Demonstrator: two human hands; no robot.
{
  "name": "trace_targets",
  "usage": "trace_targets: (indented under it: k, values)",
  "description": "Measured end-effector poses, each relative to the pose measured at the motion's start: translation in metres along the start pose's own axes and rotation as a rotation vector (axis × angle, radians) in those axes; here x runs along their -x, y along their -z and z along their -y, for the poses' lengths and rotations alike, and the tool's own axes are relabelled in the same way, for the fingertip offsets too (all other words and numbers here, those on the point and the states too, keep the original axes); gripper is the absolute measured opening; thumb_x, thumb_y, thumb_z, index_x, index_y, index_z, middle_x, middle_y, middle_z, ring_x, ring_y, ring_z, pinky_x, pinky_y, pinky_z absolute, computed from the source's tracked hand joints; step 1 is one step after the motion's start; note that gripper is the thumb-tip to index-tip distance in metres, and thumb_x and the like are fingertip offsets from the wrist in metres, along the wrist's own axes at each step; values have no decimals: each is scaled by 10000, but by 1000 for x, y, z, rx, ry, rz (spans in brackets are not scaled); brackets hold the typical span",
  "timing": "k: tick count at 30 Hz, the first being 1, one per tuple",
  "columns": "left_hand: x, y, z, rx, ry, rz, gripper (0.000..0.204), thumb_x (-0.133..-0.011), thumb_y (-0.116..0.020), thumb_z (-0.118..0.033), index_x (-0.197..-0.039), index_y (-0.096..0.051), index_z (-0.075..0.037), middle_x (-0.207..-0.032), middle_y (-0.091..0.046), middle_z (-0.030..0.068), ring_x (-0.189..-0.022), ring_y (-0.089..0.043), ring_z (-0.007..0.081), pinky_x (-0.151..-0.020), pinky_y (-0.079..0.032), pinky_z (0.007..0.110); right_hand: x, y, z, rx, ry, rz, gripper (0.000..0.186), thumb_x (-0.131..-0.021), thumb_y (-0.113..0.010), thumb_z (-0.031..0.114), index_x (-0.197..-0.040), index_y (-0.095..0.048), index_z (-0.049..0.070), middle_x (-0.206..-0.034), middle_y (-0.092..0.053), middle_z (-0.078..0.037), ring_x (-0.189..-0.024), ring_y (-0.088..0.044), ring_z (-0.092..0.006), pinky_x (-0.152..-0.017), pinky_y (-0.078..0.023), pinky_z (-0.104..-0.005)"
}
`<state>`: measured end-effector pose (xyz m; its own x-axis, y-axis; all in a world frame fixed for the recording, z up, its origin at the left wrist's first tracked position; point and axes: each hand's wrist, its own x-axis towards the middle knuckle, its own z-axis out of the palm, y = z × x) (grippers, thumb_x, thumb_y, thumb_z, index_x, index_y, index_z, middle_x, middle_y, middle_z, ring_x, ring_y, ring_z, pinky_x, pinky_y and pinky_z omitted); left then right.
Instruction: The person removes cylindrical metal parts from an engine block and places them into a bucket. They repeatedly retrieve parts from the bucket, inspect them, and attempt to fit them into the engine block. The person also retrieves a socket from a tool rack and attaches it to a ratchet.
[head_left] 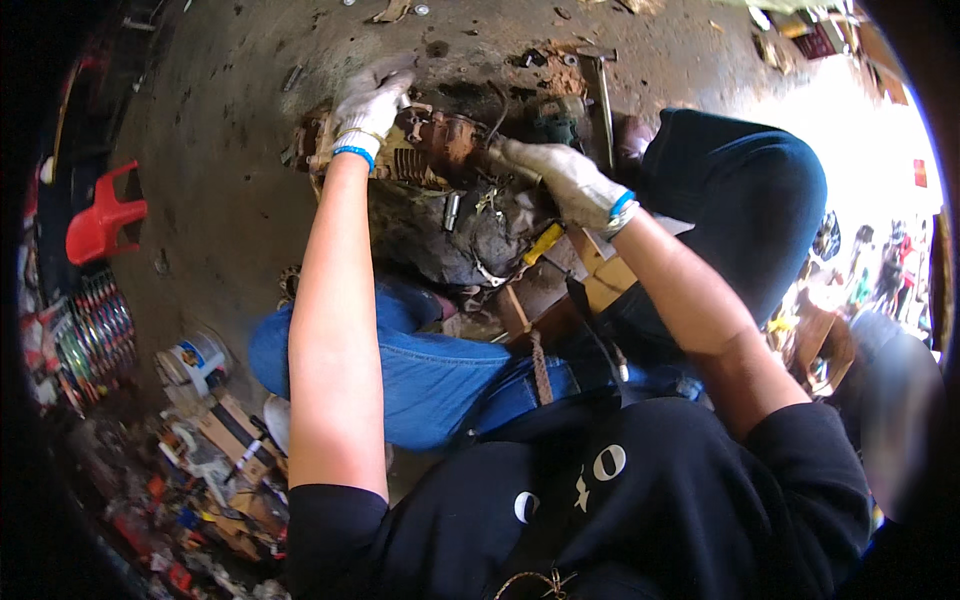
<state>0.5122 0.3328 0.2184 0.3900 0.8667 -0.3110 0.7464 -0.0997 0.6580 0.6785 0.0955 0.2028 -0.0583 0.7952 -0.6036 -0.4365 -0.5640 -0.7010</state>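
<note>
A rusty, greasy engine (440,140) with a finned section lies on the ground in front of me. My left hand (368,100), in a white work glove with a blue cuff, is over its left part, fingers curled; a small shiny piece shows by the thumb. From the right, my right hand (568,180), gloved alike, reaches to the engine's right end with its fingers closed; what they hold is hidden. A dark curved rod (497,108) rises near those fingertips. Closer to me, a metal socket (452,211) and a yellow-handled screwdriver (543,244) lie on a dark, dirty cloth-like heap.
A hammer (605,105) and a dark greenish part (558,120) lie beyond my right hand. At the left stand a red plastic chair (106,215) and a white bucket (195,362). Piled clutter (215,475) fills the lower left. A dark-trousered knee (740,190) is at the right.
</note>
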Motion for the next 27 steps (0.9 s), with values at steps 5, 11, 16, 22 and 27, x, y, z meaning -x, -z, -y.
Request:
trace_targets:
  k: [5,11,16,22,27]
  values:
    - [3,-2,-2,200,-144,19,441,-898,-702,-181,-1333,-646,-136,-1091,-714,60,-922,-635,163,-889,-495,319,28,-9,16,-929,68,235,375,-1041,-484,346,-1240,-548,34,-1079,-660,-183,-929,-684,-331,-917,-563,-517]
    - [2,0,5,168,-137,41,482,-903,-701,-188,-1373,-612,-128,-1203,-673,79,-1078,-607,195,-994,-431,305,41,-11,33,-1042,166,449,464,-1046,-446,383,-1335,-510,25,-1190,-654,-194,-1034,-672,-347,-977,-528,-548]
    - [0,-2,8,181,-173,49,485,-899,-694,-169,-1374,-607,-121,-1246,-661,82,-1113,-600,199,-1010,-428,318,50,-11,36,-1099,277,553,524,-1050,-424,375,-1399,-456,-15,-1281,-622,-221,-1093,-657,-373,-1015,-501,-576]
    - [-2,-3,11,130,-58,15,456,-916,-671,-106,-1367,-610,-96,-1149,-681,77,-993,-621,190,-919,-473,322,55,-11,46,-1099,380,541,514,-1015,-530,188,-1469,-370,7,-1376,-550,-228,-1228,-580,-393,-1098,-440,-565]
    - [-4,-4,11,241,-90,62,474,-919,-669,-102,-1386,-590,-81,-1118,-689,65,-944,-621,154,-876,-477,288,59,-6,52,-993,513,558,647,-952,-603,44,-1515,-282,39,-1365,-548,-205,-1234,-586,-341,-1079,-489,-476]
